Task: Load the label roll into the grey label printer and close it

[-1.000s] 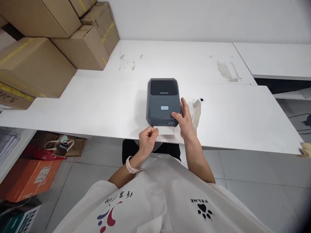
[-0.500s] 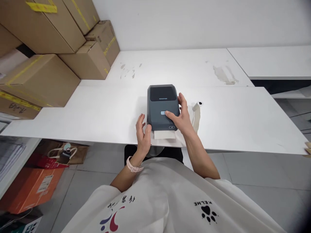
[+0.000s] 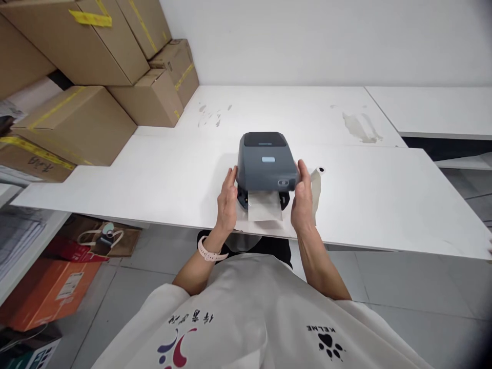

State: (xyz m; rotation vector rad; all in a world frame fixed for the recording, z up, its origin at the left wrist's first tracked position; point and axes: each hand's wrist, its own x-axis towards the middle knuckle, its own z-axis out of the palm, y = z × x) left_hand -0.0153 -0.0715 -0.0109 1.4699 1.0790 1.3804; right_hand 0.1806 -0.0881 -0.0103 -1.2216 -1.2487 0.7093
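Observation:
A dark grey label printer (image 3: pixel 265 174) stands near the table's front edge, its lid partly raised at the front. Black inner parts show under the lid on both sides. A strip of white label paper (image 3: pixel 265 207) comes out of the front and lies toward the edge. My left hand (image 3: pixel 228 200) grips the left side of the lid, and my right hand (image 3: pixel 303 200) grips its right front corner. The fingertips of both hands are partly hidden behind the lid. Beside my right hand lies a small paper roll (image 3: pixel 320 169) with a loose tail.
Stacked cardboard boxes (image 3: pixel 77 125) fill the table's left end. The white table (image 3: pixel 169 179) meets a wall behind and has worn patches. Below on the left, an orange box (image 3: pixel 42 292) and a paper bag (image 3: pixel 126 241) are on the floor.
The printer's lid has tilted up at the front, opening a gap. My right hand has left the button on top and moved down to the lid's right side.

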